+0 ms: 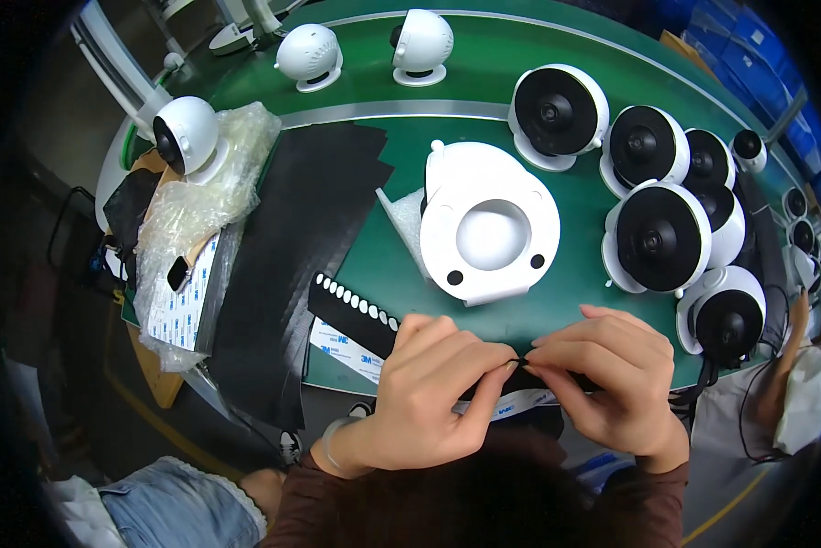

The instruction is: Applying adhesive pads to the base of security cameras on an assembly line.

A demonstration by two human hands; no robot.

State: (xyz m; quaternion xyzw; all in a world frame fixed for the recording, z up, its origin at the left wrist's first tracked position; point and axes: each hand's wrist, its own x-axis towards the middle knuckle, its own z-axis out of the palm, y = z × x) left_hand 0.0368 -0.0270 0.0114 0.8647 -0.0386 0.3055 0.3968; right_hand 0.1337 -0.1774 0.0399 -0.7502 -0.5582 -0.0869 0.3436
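My left hand (438, 388) and my right hand (611, 374) meet at the table's near edge, fingertips pinched together. Between them is a small black piece (520, 362), seemingly a round adhesive pad, mostly hidden by the fingers. Just beyond lies a white camera housing (543, 215) with its ring-shaped base turned up. Two black round pads (455, 278) sit on that base. Beside my left hand is a black strip (348, 315) with a row of white round spots, over white backing paper (344, 352) with blue print.
Several white cameras with black round fronts (657, 239) stand at the right. Two more white cameras (310, 55) stand at the back. Large black sheets (282, 210) and clear plastic wrap (191, 215) lie on the left. Another person's arm (785, 365) shows at far right.
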